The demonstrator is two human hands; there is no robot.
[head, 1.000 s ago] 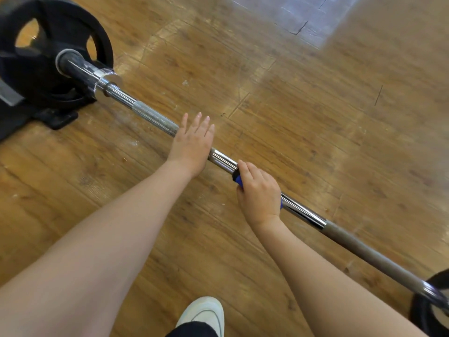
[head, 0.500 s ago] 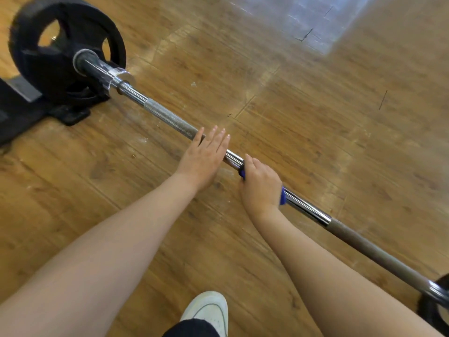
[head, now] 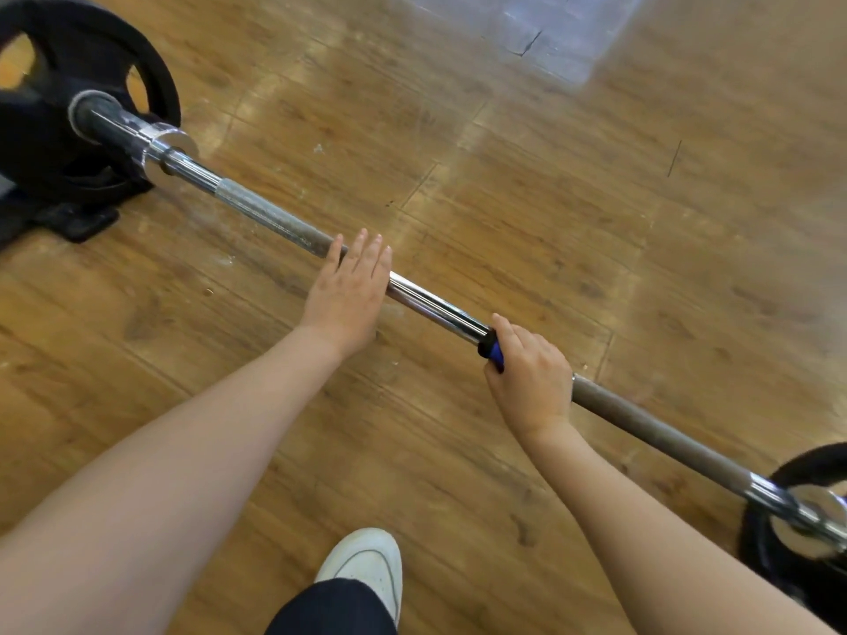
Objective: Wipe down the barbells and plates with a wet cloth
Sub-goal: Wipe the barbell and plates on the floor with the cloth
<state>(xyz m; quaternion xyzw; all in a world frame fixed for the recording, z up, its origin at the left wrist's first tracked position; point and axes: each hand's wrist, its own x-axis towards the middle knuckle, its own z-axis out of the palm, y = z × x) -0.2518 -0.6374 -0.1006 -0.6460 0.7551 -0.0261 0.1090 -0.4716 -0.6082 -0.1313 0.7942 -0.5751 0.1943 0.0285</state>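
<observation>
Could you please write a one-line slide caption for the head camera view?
Right hand wraps a blue cloth around the barbell while the flat left hand steadies it.

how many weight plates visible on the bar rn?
2. One black plate at the bar's far-left end, upper left of frame; one black plate at the right end, lower right, partly cut off. More may be stacked behind either.

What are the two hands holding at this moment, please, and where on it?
The right hand grips a blue cloth wrapped round the bar near its middle. The left hand holds nothing; it rests flat on the bar.
</observation>
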